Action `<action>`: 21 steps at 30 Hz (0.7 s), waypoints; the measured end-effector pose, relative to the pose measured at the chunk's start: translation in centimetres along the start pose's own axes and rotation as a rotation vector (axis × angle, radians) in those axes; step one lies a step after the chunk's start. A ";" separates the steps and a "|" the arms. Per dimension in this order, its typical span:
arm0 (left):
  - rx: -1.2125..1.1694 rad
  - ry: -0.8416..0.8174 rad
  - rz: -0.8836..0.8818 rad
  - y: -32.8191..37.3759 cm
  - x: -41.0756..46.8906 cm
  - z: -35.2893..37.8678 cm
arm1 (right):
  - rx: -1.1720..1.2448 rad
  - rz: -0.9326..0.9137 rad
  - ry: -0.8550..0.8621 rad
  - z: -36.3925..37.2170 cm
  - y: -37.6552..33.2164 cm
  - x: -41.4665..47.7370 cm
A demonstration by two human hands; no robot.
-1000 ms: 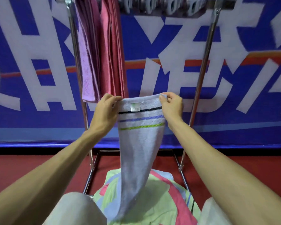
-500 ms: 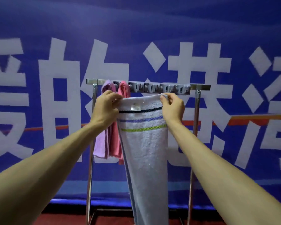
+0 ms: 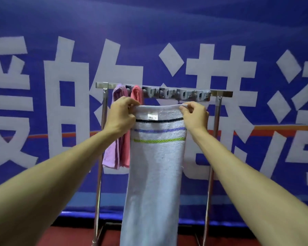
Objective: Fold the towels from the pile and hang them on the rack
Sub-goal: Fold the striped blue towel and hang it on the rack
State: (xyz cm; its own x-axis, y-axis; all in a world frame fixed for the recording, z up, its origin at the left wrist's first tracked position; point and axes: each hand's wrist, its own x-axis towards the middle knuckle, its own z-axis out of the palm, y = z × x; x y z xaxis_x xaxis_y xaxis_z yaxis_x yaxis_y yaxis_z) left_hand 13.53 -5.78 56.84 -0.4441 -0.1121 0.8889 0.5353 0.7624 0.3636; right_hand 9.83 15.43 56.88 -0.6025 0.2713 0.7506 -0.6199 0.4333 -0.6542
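Before the rack, arms outstretched, left hand and right hand fingers pinched on towel corners.

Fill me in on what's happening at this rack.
A person holds a pale striped towel by its top corners, left hand gripping one, right hand pinching the other, just below the top bar of the rack. A purple towel and a pink towel already hang at the bar's left end. The striped one is not over the bar yet.

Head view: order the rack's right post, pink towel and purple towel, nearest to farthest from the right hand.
1. Right post, beside the right hand.
2. Pink towel, hung to its left.
3. Purple towel, farthest left.
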 end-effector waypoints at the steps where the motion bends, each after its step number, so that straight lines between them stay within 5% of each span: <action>1: 0.012 -0.021 -0.006 -0.4 -0.5 0.3 | -0.016 0.010 -0.032 0.2 0.9 -0.4; 11: 0.077 -0.324 -0.318 -9.2 -11.3 8.0 | -0.160 0.234 -0.327 3.3 14.7 -8.4; 18: 0.036 -0.543 -0.680 -14.9 -22.6 14.2 | -0.223 0.416 -0.433 4.4 23.5 -16.3; 21: -0.196 -0.547 -0.957 -16.1 -26.6 15.7 | -0.245 0.521 -0.474 4.5 26.4 -19.2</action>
State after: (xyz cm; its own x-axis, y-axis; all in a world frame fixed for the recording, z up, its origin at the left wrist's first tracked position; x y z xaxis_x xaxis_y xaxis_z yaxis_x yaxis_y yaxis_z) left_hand 5.47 -5.07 23.01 -0.9638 -0.2664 -0.0052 -0.1136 0.3934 0.9123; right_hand 2.77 17.76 24.78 -0.9742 0.1186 0.1922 -0.0982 0.5440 -0.8333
